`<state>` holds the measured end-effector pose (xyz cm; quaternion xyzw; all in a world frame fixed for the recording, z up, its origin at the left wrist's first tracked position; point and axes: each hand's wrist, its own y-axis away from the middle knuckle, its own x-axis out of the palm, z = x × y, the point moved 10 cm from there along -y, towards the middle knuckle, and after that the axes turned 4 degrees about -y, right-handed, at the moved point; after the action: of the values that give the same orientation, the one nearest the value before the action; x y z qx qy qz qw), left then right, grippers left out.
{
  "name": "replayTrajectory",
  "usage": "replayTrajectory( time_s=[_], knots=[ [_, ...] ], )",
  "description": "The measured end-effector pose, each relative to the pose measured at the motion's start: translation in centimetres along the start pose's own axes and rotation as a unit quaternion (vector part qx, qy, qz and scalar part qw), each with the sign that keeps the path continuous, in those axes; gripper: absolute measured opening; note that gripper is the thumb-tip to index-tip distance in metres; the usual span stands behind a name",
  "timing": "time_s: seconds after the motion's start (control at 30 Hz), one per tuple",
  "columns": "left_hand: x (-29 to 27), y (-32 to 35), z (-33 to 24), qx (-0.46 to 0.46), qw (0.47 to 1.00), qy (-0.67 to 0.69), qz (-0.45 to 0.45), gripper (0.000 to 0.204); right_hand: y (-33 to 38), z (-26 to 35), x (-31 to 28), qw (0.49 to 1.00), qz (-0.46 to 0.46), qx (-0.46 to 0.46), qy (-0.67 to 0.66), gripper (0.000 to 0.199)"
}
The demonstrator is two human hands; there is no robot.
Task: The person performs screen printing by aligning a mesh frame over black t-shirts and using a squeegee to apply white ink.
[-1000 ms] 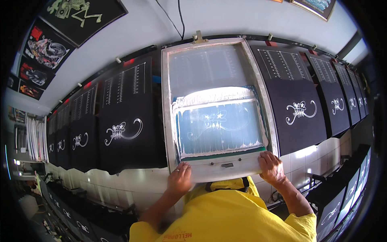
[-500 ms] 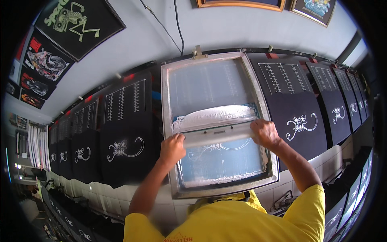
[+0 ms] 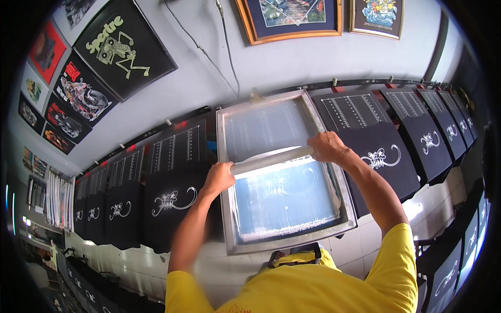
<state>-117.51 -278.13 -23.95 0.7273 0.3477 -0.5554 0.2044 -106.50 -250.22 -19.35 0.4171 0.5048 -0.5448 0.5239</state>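
A screen-printing frame (image 3: 227, 208) with a worn metal rim lies in front of me. Its blue mesh (image 3: 284, 208) shows a faint curled design and white ink smears along the near edge. Across the mesh lies a long pale squeegee (image 3: 274, 160), tilted a little, its right end farther off. My left hand (image 3: 219, 178) is closed around its left end, my right hand (image 3: 327, 147) around its right end. A band of white ink (image 3: 271, 152) shows just beyond the squeegee, mostly hidden by it.
Black printing boards with black shirts stand in a row on both sides, including a left shirt (image 3: 172, 208) and a right shirt (image 3: 365, 151), bearing white designs. A metal clamp (image 3: 255, 96) sits at the frame's far edge. Cables (image 3: 209, 52) and framed pictures (image 3: 292, 31) hang on the wall.
Both hands have pushed the squeegee away from me along the mesh, and it now slants more. The thick white ink seen beyond it is mostly covered. My view has tilted up toward the wall.
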Motion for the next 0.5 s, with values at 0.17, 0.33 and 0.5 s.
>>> replayTrajectory(
  time_s=[0.17, 0.33, 0.5],
  knots=[
    [-3.0, 4.6, -3.4, 0.025, 0.996, -0.003, -0.085, 0.026, 5.7, 2.0, -0.9, 0.998, -0.059, -0.021, 0.014, 0.012],
    [0.0, 14.3, -6.6, 0.027, 0.998, -0.013, -0.061, 0.023, 15.6, 5.7, 1.0, 0.994, -0.101, -0.04, -0.014, 0.013],
    [2.5, 20.9, -9.0, 0.04, 0.995, 0.001, -0.086, 0.023, 21.9, 9.0, 1.9, 0.987, -0.154, -0.033, -0.033, 0.021]
  ],
)
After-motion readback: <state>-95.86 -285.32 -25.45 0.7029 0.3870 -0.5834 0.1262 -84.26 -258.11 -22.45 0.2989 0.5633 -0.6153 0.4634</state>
